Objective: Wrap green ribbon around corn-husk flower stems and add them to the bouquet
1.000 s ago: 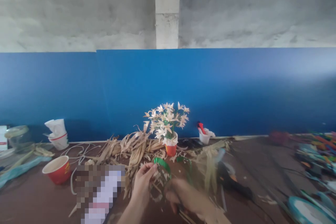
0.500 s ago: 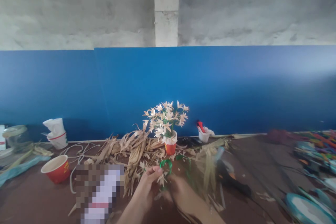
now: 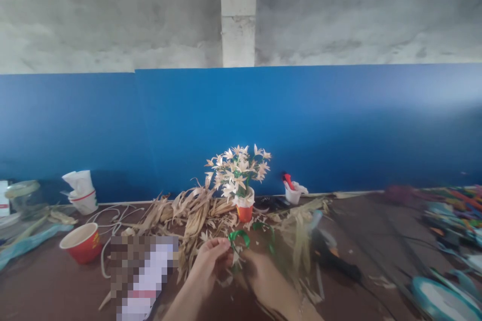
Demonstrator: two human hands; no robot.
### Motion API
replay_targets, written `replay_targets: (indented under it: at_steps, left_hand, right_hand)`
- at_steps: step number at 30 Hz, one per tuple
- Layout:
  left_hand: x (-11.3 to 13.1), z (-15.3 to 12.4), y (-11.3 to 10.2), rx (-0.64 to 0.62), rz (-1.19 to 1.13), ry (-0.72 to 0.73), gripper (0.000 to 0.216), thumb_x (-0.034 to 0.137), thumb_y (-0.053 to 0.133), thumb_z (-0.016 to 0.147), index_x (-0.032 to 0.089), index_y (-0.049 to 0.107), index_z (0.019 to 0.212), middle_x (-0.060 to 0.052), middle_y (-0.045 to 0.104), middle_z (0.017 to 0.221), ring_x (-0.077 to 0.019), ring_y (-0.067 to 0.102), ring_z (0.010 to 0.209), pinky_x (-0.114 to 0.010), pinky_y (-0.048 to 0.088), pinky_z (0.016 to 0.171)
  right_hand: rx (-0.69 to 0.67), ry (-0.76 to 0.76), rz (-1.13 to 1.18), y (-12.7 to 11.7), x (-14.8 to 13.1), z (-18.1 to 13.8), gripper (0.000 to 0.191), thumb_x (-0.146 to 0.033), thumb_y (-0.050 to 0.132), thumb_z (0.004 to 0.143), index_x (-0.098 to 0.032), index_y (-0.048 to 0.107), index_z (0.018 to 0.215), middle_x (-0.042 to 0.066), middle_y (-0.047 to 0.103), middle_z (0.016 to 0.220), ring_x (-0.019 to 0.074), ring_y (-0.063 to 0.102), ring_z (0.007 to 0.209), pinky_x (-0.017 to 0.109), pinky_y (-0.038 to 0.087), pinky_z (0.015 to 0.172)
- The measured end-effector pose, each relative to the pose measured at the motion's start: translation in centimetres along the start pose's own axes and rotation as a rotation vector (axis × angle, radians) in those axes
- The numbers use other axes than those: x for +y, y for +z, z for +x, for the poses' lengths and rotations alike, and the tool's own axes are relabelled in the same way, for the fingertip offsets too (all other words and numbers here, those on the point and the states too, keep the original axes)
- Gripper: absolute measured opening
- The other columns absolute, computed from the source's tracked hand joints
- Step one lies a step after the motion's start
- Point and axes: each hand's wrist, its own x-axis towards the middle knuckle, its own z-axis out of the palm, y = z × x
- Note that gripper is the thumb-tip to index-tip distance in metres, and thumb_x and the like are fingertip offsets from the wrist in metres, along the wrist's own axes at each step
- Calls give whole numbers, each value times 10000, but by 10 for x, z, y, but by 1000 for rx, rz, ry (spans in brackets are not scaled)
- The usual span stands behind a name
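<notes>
My left hand is closed in a pinch, thumb against fingers, on a strip of green tape that curls in a loop to the right. A small pale flower made of dry husk hangs just below the loop, between my hands. My right hand is close on the flower's right side; it is blurred and its fingertips are hidden. Just beyond stands a bunch of finished husk flowers on green stems, in a red and white paper cup.
Dry corn husks heap up behind my left hand. A red paper bowl and stacked white cups stand left. To the right are a black-handled tool, a teal-rimmed roll and a white cup by the blue panel.
My left hand has shifted slightly left and the flower below the tape has turned a little. My right hand stays beside it, still blurred. The surrounding things are unchanged.
</notes>
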Motion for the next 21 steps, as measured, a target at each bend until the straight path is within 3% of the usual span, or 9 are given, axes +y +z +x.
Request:
replay_targets:
  at_steps: [21]
  left_hand:
    - [-6,0,-1,-82,-38,-11,258,233,813,549,133,590,633,15,606,518,-67,568,470,-137,466,493]
  right_hand:
    - [85,-44,-123,4,4,0,166,-234,570,725,-169,650,855,33,674,809,167,578,748,232,418,702]
